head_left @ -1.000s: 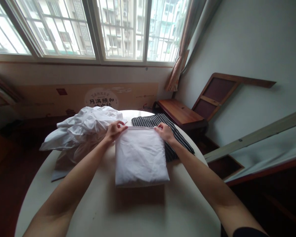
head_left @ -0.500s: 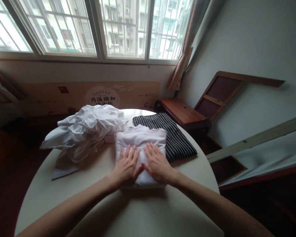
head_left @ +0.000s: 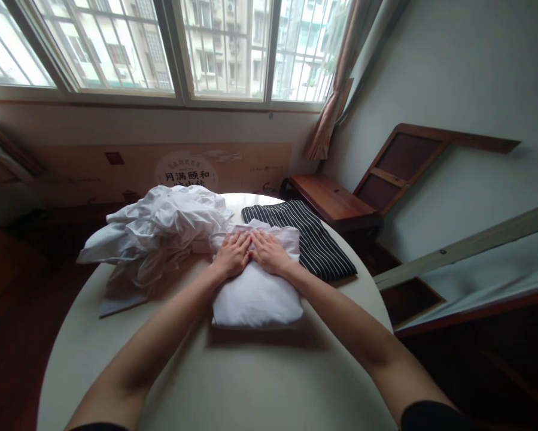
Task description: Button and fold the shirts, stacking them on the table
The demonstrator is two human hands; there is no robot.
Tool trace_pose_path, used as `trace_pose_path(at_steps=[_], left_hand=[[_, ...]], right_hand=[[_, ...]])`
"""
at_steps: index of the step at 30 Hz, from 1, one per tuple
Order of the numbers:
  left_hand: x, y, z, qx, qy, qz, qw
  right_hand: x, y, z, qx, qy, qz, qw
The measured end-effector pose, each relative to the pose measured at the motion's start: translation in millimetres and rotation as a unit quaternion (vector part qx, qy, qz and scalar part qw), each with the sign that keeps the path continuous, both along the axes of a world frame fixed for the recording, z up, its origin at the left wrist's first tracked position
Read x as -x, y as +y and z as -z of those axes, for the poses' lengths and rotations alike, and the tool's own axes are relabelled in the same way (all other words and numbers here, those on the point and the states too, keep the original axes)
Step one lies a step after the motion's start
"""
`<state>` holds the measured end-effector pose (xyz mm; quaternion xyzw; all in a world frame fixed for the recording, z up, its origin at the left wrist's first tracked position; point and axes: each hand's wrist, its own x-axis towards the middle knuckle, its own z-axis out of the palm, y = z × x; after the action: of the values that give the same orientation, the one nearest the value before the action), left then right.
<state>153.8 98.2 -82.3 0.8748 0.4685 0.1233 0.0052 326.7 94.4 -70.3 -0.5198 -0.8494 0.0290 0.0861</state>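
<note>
A folded white cloth bundle [head_left: 257, 302], probably a garment, lies in front of me. Both palms press down on its far part. My left hand [head_left: 233, 254] rests flat on the left side of it, fingers stretched forward. Beside it, almost touching, my right hand [head_left: 270, 252] lies flat too, fingers pointing away from me. Beyond my fingertips the cloth's far edge is wrinkled. A black cloth with white stripes [head_left: 313, 242] lies folded just to the right, partly behind the bundle. To the left sits a crumpled heap of white cloth [head_left: 161, 218].
Everything lies on a round pale table [head_left: 269, 377]. A wooden chair [head_left: 336, 200] stands behind its right edge, near the wall. Part of the white heap overhangs the table's left edge. A printed board [head_left: 251, 164] leans below the barred window [head_left: 224, 48].
Both hands have slid forward over the white bundle, from its middle to its far part. The near part of the bundle is now uncovered and looks puffed up.
</note>
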Motion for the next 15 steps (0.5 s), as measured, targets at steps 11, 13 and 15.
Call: trace_pose_path(at_steps=[11,13,15], left_hand=[[19.4,-15.8,5.8,0.029,0.033,-0.029,0.999],[23.3,-42.9,3.1,0.023,0.042,0.053,0.997],[30.0,-68.4,6.1,0.044,0.056,0.118,0.99]], right_hand=[[-54.4,-16.8,0.9,0.033,-0.039,0.165,0.985],[-46.7,-37.4,-1.8,0.001,-0.023,0.107,0.994],[-39.4,-59.0,1.2,0.008,-0.012,0.008,1.0]])
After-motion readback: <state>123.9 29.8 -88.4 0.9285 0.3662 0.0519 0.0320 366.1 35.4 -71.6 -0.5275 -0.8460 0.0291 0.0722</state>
